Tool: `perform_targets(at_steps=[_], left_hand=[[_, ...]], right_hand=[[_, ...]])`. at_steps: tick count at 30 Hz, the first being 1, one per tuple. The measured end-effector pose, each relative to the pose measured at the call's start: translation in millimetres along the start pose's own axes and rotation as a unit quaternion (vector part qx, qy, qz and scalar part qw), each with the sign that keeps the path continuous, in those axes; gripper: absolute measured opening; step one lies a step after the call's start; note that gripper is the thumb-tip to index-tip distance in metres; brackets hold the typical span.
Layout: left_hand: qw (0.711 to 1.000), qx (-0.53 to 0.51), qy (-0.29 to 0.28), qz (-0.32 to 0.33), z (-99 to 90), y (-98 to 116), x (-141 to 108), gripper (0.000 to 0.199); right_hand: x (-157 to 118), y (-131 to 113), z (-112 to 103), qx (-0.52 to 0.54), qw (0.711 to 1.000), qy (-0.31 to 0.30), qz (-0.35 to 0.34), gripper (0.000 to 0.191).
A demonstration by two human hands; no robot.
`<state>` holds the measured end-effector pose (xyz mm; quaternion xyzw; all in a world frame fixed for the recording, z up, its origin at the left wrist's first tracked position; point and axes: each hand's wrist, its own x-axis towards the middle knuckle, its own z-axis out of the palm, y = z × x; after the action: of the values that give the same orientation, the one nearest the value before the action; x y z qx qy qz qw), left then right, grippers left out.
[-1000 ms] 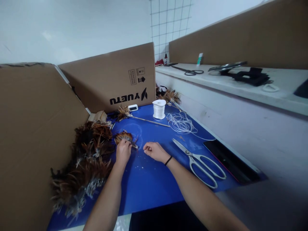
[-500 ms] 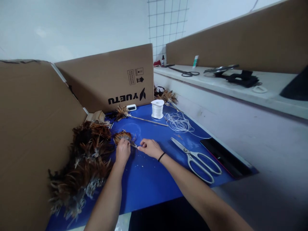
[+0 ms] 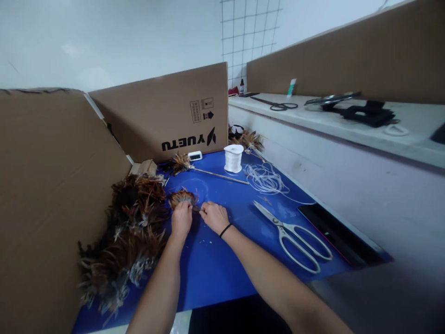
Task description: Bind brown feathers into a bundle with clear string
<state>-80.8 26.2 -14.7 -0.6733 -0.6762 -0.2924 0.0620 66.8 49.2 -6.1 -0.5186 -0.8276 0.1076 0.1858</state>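
Note:
My left hand (image 3: 181, 219) is closed around a small bunch of brown feathers (image 3: 181, 196), whose fluffy tips fan out beyond the fingers. Close on its right, my right hand (image 3: 213, 216) pinches at the thin end that sticks out of the bunch; what exactly lies between those fingertips is too small to make out. Left of my hands spreads a large heap of brown and black feathers (image 3: 134, 236). Behind them, a finished-looking feather tuft (image 3: 181, 163) is fixed on a thin stick (image 3: 222, 175) lying on the blue tabletop (image 3: 208, 269).
Large silver scissors (image 3: 292, 234) lie to the right, beside a dark phone-like slab (image 3: 340, 234). A white spool (image 3: 233, 158) stands near loose clear strand (image 3: 266, 178). Cardboard walls (image 3: 146, 116) enclose the left and back. A white ledge (image 3: 302, 111) holds dark scissors (image 3: 278, 105).
The view has shifted slightly, so things appear farther right. My right hand has come closer to my left hand at the feather bunch, which my left hand still grips.

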Motion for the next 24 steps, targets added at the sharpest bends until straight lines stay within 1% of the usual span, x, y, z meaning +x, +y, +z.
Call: perform_targets(at_steps=[8, 11, 14, 17, 18, 20, 22, 24], left_hand=[[1.000, -0.023, 0.016, -0.009, -0.2, 0, -1, 0.014], [0.997, -0.073, 0.036, -0.012, 0.2, 0, -1, 0.014], [0.985, -0.154, 0.057, -0.057, 1.3, -2, 1, 0.011], [0.957, -0.248, 0.064, -0.137, 3.1, -5, 4, 0.011], [0.942, -0.285, 0.065, -0.164, 3.7, -7, 5, 0.012], [0.901, -0.370, 0.077, -0.212, 4.8, -8, 7, 0.015], [0.862, -0.435, 0.088, -0.244, 5.1, -8, 8, 0.017], [0.844, -0.460, 0.091, -0.259, 4.3, -7, 9, 0.019]], right_hand=[[-1, 0, 2, -0.023, 0.999, -0.010, -0.023, 0.021], [-1, 1, 2, -0.022, 0.999, -0.013, -0.021, 0.022], [-1, 3, 1, -0.010, 1.000, -0.012, -0.021, 0.018], [-2, 5, -2, 0.007, 1.000, -0.016, -0.019, 0.015], [-2, 5, -3, 0.012, 1.000, -0.019, -0.018, 0.014], [-2, 6, -5, 0.020, 0.999, -0.028, -0.014, 0.014], [-3, 5, -8, 0.022, 0.999, -0.040, -0.009, 0.016], [-3, 4, -10, 0.022, 0.999, -0.049, -0.006, 0.017]])
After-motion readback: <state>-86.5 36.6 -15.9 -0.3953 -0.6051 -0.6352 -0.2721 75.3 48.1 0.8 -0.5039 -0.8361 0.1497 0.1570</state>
